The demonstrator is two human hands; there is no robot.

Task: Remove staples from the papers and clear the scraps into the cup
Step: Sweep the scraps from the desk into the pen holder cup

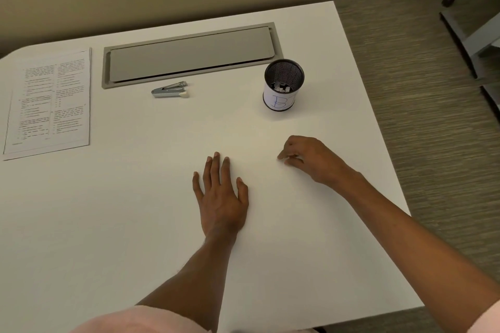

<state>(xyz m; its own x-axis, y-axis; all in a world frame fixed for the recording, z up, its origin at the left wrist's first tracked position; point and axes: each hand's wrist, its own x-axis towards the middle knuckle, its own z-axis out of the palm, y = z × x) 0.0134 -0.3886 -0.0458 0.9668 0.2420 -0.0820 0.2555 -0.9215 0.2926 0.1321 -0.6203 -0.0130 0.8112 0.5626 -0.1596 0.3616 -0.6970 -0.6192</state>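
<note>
The left hand [220,197] lies flat and open on the table [135,224]. The right hand [311,158] pinches its fingertips together, maybe on a tiny scrap (too small to tell). Next it must lift to the cup [283,85], which stands near the table's right edge. The papers [48,101] and the staple remover [170,90] lie far back.

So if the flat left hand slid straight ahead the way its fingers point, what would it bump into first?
Probably nothing soon. The left hand points up the bare table, between the staple remover and the cup. It would likely reach the grey hatch first, though depth is hard to judge.
</note>
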